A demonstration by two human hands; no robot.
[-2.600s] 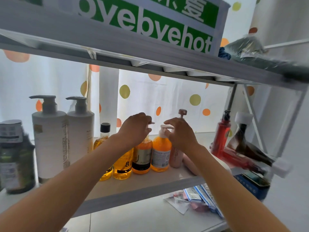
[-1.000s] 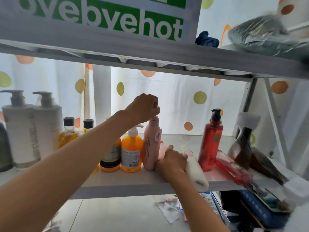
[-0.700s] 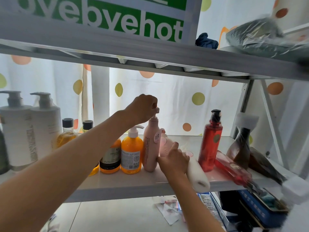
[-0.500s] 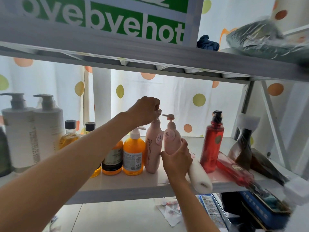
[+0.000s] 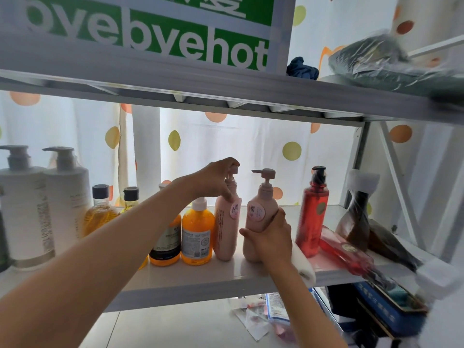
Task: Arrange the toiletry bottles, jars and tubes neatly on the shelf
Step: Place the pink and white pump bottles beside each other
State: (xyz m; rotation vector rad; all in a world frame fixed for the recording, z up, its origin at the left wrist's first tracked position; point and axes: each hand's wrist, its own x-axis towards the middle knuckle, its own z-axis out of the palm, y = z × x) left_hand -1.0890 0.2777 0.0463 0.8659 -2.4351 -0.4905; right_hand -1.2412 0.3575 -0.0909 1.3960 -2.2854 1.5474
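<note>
Two pink pump bottles (image 5: pixel 261 222) upright, side by side, mid-shelf (image 5: pixel 175 280)

A green-and-white box (image 5: pixel 155 33) and perhaps a plastic-wrapped bundle (image 5: pixel 386 61) sit overhead.

I read "oyebyehot" in white on the green sign (image 5: pixel 160 38) above the shelf. Bottle labels stay unreadable to me.

Two pump bottles (image 5: pixel 261 217) stand side by side on the shelf (image 5: pixel 200 282), between others.
</note>
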